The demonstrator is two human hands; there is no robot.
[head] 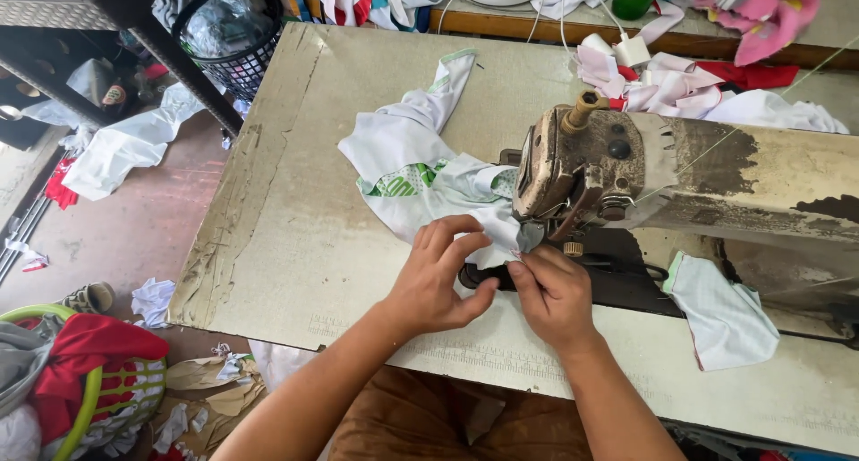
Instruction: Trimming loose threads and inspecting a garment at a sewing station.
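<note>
While the worn sewing machine (608, 170) is standing across the right half of the pale, scuffed table (286, 237), both hands are working at the white and green fabric (420, 170) just in front of the machine's head. The left hand (438, 278) is lying over the near edge of the fabric, fingers spread and curled down onto the cloth, thumb tucked toward the other hand, pressing rather than gripping. The right hand (550, 291) is pinching a small fold of the same fabric between thumb and fingertips, right below the needle area, and the two hands are nearly touching each other. The fabric is trailing away from the hands toward the far left of the table, bunched in the middle, with one long strip reaching up toward the table's far edge. A separate piece of white cloth with a green edge (720, 313) is lying on the table to the right of the right hand, well apart from it, under the machine's arm. More pink, red and white cloth pieces (680, 76) are piling up behind the machine. On the floor to the left a green basket of clothes (76, 380) is sitting near scattered scraps, and a black mesh bin (228, 32) is standing beyond the table's far corner
</note>
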